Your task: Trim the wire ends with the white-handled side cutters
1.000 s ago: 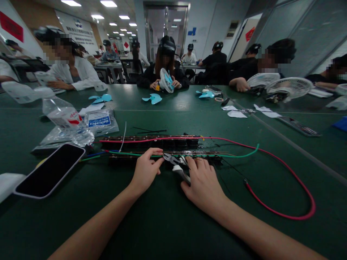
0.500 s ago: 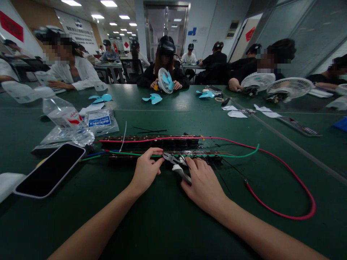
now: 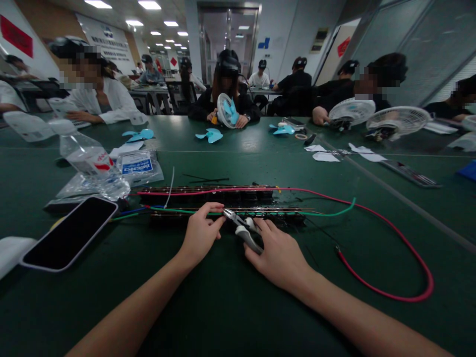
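Note:
My right hand (image 3: pixel 280 253) is wrapped round the grey-and-white handles of a pair of pliers (image 3: pixel 250 239). The jaws point left and meet the green wire (image 3: pixel 178 211) just beside the fingertips of my left hand (image 3: pixel 203 230). Thumb and forefinger of that hand are closed on the green wire; the exact pinch point is partly hidden. Beneath runs the nearer black strip (image 3: pixel 167 216) with thin copper-coloured lines. Behind it lies a second black strip (image 3: pixel 238 195), with a red cable (image 3: pixel 323 193) stretched over it and looping to the right.
A phone (image 3: pixel 70 235), a clear bottle (image 3: pixel 87 158) and a plastic packet (image 3: pixel 137 166) stand at left. A white cable tie (image 3: pixel 170 186) sticks up near the strips. Blue fan blades (image 3: pixel 210 135) lie farther back. Across the table, a person (image 3: pixel 226 84) handles a small fan.
My right hand has lowered and shifted slightly left, and the pliers have turned so more of their jaws and handles show. My left hand stays in place.

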`<action>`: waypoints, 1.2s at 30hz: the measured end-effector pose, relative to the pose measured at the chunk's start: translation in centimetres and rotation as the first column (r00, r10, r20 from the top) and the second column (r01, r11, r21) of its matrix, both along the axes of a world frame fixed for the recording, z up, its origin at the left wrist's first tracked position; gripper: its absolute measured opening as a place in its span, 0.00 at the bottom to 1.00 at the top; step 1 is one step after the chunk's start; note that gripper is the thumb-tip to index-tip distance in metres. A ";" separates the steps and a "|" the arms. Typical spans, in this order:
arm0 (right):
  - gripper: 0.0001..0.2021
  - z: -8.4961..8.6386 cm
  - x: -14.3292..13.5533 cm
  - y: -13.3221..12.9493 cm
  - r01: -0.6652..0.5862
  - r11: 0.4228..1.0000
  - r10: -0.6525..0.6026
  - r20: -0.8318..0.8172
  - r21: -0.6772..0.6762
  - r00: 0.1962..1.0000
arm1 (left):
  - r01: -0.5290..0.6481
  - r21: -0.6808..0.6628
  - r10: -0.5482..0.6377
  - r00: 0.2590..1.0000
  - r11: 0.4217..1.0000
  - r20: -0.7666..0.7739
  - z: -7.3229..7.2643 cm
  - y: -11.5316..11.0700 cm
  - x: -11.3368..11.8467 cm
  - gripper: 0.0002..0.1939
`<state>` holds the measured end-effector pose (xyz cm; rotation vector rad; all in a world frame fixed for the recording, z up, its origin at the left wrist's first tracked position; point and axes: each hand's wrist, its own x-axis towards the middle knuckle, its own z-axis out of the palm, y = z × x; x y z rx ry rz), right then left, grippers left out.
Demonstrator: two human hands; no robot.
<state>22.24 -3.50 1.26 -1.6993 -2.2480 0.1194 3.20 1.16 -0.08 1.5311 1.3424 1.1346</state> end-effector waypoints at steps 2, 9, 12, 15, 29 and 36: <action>0.20 0.0 0.0 0.0 -0.002 1.000 0.001 -0.017 -0.014 1.000 | -0.001 0.000 0.001 1.000 1.000 0.000 0.0 0.0 0.0 0.13; 0.23 -0.5 0.0 0.1 -0.020 0.995 0.018 0.020 0.101 1.000 | -0.003 0.007 0.002 1.000 1.000 0.012 0.0 0.0 0.0 0.13; 0.25 -0.7 0.0 0.1 -0.030 0.989 0.023 0.046 0.145 0.999 | -0.006 0.009 0.006 1.000 1.000 0.024 0.0 0.0 0.0 0.14; 0.27 -0.7 0.0 0.1 -0.039 0.988 0.033 0.042 0.153 0.999 | -0.006 0.012 0.005 1.000 1.000 0.017 0.0 0.0 0.0 0.13; 0.14 -0.5 -0.2 -0.4 -0.090 0.989 0.080 0.090 0.116 0.993 | -0.003 0.010 0.003 1.000 1.000 0.017 -0.1 0.1 0.0 0.14; 0.14 -0.2 -0.1 -0.5 -0.108 0.986 0.096 0.102 0.126 0.990 | -0.005 0.007 0.004 0.999 1.000 0.039 -0.1 0.0 0.0 0.13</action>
